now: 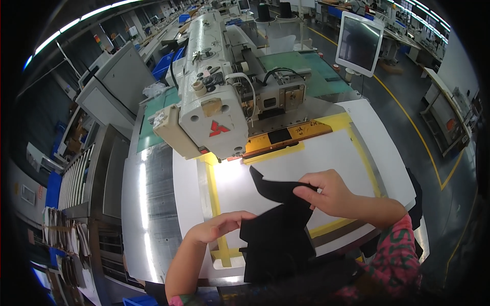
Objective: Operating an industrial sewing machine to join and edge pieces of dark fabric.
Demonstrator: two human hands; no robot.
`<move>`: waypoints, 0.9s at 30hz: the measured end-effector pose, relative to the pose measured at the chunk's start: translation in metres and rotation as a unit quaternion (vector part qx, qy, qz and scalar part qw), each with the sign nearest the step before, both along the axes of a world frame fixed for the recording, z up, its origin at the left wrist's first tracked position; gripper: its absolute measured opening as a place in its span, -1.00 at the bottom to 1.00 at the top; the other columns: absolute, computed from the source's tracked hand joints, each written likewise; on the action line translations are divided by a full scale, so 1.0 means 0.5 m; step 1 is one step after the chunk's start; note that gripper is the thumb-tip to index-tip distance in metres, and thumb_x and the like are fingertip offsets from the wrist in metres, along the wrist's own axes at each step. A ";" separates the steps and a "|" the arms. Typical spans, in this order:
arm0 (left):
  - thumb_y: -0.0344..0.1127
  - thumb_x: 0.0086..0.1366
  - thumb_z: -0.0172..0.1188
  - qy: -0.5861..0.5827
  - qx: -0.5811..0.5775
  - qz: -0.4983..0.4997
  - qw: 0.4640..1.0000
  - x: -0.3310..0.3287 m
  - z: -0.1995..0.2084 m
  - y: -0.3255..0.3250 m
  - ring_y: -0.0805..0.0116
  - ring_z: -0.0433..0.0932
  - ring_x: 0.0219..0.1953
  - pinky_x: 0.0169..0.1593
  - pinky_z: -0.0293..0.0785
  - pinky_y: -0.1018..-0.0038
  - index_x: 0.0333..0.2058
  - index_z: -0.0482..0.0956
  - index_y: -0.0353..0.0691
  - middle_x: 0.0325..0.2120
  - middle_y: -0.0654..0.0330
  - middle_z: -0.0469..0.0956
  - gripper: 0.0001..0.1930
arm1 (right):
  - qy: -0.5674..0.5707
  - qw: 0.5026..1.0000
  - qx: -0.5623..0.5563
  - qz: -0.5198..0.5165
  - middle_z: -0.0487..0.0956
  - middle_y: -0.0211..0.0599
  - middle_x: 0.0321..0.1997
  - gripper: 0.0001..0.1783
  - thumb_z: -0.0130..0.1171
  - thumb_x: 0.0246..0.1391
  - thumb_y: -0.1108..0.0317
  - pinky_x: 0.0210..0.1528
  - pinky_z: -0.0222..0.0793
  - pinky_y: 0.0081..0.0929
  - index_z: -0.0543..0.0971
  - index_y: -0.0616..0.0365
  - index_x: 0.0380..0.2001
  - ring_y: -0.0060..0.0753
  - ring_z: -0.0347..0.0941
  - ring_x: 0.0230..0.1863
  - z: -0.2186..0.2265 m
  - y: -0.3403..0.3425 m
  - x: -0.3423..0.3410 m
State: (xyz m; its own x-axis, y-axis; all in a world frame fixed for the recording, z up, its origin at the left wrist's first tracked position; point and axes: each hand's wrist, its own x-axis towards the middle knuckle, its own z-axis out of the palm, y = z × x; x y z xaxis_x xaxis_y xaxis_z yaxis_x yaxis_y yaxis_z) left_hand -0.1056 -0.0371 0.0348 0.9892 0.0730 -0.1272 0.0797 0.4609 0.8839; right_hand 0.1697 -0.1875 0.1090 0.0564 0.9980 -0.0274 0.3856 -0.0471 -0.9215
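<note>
A black fabric piece (273,234) hangs between my hands at the near side of a sewing machine. My right hand (329,195) pinches its upper part between thumb and fingers, and a pointed flap sticks out to the left. At the fabric's left edge, my left hand (220,226) is closed on it, with the fingertips partly hidden behind the cloth. Beyond the flap stands the large white machine head (214,122), its lamp lighting the white work sheet (235,186) below. Yellow tape (213,191) borders that sheet.
An orange-yellow clamp plate (291,136) lies across the sheet's far side, close to the machine head. A screen (360,43) stands at the back right. Bare metal table (155,204) extends on the left, beside a grey cabinet (109,76). Black thread cones (263,13) stand behind.
</note>
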 end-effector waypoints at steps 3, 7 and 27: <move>0.28 -0.10 0.41 0.011 0.066 0.056 0.996 0.024 -0.001 0.013 0.38 0.36 0.12 0.26 0.15 0.37 0.19 0.27 -0.38 0.02 0.13 0.44 0.04 | 0.145 0.984 -0.031 -0.097 0.53 -0.42 -0.53 -0.71 0.07 0.25 0.19 -0.57 0.32 -0.63 0.56 0.24 -0.31 -0.67 0.41 -0.59 -0.042 0.019 0.029; -0.23 0.16 0.34 0.141 0.110 0.202 0.963 0.111 0.009 0.025 0.47 0.53 -0.22 -0.04 0.43 0.53 -0.02 0.47 -0.32 -0.24 0.27 0.57 -0.53 | 0.225 0.966 0.008 -0.124 0.50 -0.41 -0.51 -0.70 0.04 0.27 0.21 -0.56 0.35 -0.64 0.51 0.25 -0.39 -0.61 0.39 -0.62 -0.116 0.021 0.054; -0.32 -0.04 0.43 0.082 0.675 0.410 0.608 0.187 -0.082 0.055 0.29 0.51 -0.42 -0.41 0.44 0.39 -0.35 0.45 -0.18 -0.36 0.19 0.46 -0.67 | -0.333 0.940 0.051 0.048 0.57 -0.22 -0.26 -0.71 0.14 0.11 0.13 -0.17 0.41 -0.24 0.57 0.14 -0.28 -0.13 0.52 -0.19 -0.215 0.236 0.100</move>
State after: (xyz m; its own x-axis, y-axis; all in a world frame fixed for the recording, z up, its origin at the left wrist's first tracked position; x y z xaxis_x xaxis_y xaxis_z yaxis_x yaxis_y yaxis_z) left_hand -0.0118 -0.0097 -0.0061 0.5321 0.6802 0.5043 0.4511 -0.7317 0.5110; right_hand 0.2199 -0.0693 0.0016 -0.0640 0.9948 0.0787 0.8765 0.0937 -0.4722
